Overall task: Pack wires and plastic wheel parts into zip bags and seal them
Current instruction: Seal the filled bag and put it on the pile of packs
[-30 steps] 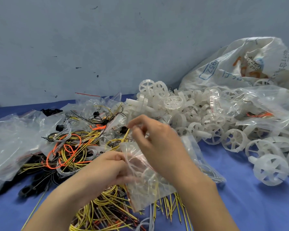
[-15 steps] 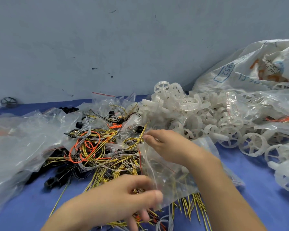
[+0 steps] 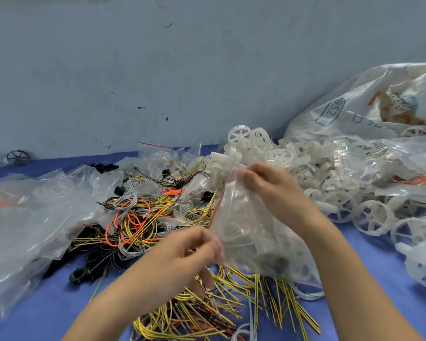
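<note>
Head view: we see the right hand (image 3: 268, 185) pinching the top corner of a clear zip bag (image 3: 251, 232) w/ a red seal line, lifted over the desk (image 3: 354, 313) middle. Left hand (image 3: 182, 257) pinches the bag's lower left edge, fingers curled, blurred. Bag holds white wheel parts & sth dark. Under it, yellow-black wires (image 3: 207, 313) toward the desk's near edge; loose white wheels (image 3: 342, 193) toward the far right; empty bags (image 3: 30, 217) at left.
</note>
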